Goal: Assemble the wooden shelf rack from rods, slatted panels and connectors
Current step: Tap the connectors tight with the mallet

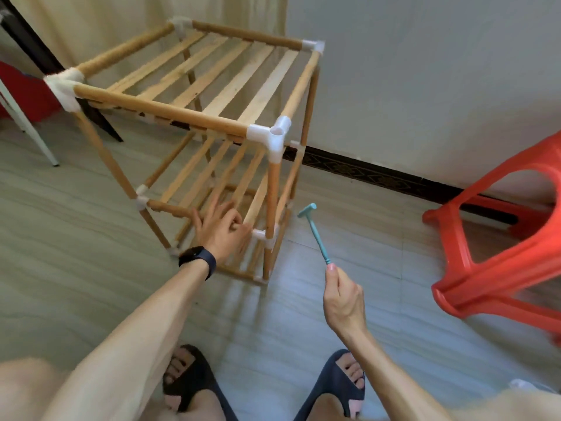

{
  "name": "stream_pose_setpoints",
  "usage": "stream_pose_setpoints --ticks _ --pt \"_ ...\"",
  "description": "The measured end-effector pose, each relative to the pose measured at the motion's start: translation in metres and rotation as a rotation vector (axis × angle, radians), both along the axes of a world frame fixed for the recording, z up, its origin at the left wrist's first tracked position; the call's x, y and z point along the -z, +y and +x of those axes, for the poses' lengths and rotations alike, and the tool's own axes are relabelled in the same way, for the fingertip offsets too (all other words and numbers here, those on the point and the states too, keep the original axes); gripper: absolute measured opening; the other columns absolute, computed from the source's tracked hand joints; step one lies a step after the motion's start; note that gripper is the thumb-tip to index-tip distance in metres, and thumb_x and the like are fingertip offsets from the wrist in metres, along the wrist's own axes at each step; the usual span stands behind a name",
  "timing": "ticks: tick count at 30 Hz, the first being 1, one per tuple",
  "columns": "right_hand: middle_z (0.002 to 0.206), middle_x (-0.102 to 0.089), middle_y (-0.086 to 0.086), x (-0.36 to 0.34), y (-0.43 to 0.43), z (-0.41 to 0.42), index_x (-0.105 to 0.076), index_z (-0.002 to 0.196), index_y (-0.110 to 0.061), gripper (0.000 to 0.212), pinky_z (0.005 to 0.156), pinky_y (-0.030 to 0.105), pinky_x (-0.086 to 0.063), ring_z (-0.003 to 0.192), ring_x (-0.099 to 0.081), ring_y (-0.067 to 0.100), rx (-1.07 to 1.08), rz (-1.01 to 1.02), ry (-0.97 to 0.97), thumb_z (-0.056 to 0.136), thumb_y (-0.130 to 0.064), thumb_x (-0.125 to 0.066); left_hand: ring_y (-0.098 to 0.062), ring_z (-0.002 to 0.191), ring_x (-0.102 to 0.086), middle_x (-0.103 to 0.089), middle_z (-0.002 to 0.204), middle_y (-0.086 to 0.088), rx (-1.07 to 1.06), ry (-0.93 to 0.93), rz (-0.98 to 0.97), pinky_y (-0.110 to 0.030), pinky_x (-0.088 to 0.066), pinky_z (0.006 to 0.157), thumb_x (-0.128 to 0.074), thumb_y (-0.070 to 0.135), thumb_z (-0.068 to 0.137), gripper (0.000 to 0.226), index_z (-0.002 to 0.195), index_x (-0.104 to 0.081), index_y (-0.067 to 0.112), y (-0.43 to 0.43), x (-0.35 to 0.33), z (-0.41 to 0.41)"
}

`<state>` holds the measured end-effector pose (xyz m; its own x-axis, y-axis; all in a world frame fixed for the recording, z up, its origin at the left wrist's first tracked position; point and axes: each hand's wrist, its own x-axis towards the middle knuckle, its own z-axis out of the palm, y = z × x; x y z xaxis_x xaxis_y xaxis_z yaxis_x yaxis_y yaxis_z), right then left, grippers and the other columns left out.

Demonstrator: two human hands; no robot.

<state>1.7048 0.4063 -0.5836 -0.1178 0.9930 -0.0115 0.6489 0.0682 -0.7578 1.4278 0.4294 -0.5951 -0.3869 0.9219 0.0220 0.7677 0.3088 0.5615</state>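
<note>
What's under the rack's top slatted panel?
A second slatted panel on the middle tier, with the left hand at its front rod. Below that, bottom-frame rods near the floor. The top slats cover the far back of the lower tiers.

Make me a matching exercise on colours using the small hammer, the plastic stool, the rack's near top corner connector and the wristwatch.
Things:
1. hammer
2. stool
3. corner connector
4. wristwatch

Colours:
A. white
B. dark, near black
C. teal
D. red

Pairs: 1-C, 2-D, 3-A, 4-B
</note>
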Motion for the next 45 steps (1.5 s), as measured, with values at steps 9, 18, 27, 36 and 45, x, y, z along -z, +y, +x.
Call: stream_pose_setpoints --ticks 9,18,27,36,45 --pt "0.060 -0.050 0.001 -0.009 -0.010 -0.041 -0.037 0.068 -0.020 0.046 0.053 0.039 -0.028 0.058 -0.046 0.024 -0.266 -0.061 -0.167 0.105 -0.045 -0.026 -0.019 0.155 0.005 -0.003 0.168 0.001 -0.129 0.151 -0.211 -0.059 0.000 0.122 -0.030 0.049 0.105 0.051 0.152 -0.029 0.031 -0.014 -0.017 -0.046" --pt "0.088 -0.064 0.010 -0.026 -0.013 -0.087 -0.046 0.088 -0.018 0.047 0.072 0.042 -0.046 0.084 -0.058 0.036 -0.430 -0.105 -0.307 0.106 -0.047 -0.013 -0.005 0.145 -0.020 -0.019 0.164 -0.010 -0.433 0.014 0.670 -0.058 -0.025 0.116 -0.032 0.041 0.102 0.057 0.152 -0.032 0.014 -0.035 -0.119 -0.049" --pt "0.083 -0.066 0.011 -0.048 0.002 -0.092 -0.050 0.082 -0.017 0.047 0.069 0.042 -0.048 0.079 -0.061 0.034 -0.387 -0.009 -0.201 0.107 -0.044 -0.020 -0.019 0.152 -0.021 -0.034 0.160 0.000 -0.011 0.233 0.631 -0.060 -0.026 0.117 -0.033 0.055 0.102 0.047 0.138 -0.054 0.032 -0.015 -0.164 -0.047" --pt "0.076 -0.062 0.007 -0.035 -0.005 -0.095 -0.051 0.083 -0.018 0.047 0.063 0.038 -0.043 0.074 -0.058 0.034 -0.354 -0.042 -0.240 0.107 -0.043 -0.019 -0.021 0.153 -0.018 -0.030 0.163 -0.001 -0.026 0.250 0.663 -0.065 -0.022 0.117 -0.028 0.059 0.102 0.051 0.141 -0.049 0.033 -0.013 -0.155 -0.044" --pt "0.066 -0.057 0.002 -0.034 -0.020 -0.100 -0.042 0.078 -0.021 0.040 0.053 0.035 -0.033 0.060 -0.053 0.022 -0.345 0.038 -0.082 0.107 -0.040 -0.022 -0.022 0.153 -0.017 -0.029 0.163 0.000 -0.041 0.226 0.668 -0.064 -0.020 0.118 -0.027 0.059 0.102 0.050 0.141 -0.047 0.035 -0.011 -0.152 -0.040"
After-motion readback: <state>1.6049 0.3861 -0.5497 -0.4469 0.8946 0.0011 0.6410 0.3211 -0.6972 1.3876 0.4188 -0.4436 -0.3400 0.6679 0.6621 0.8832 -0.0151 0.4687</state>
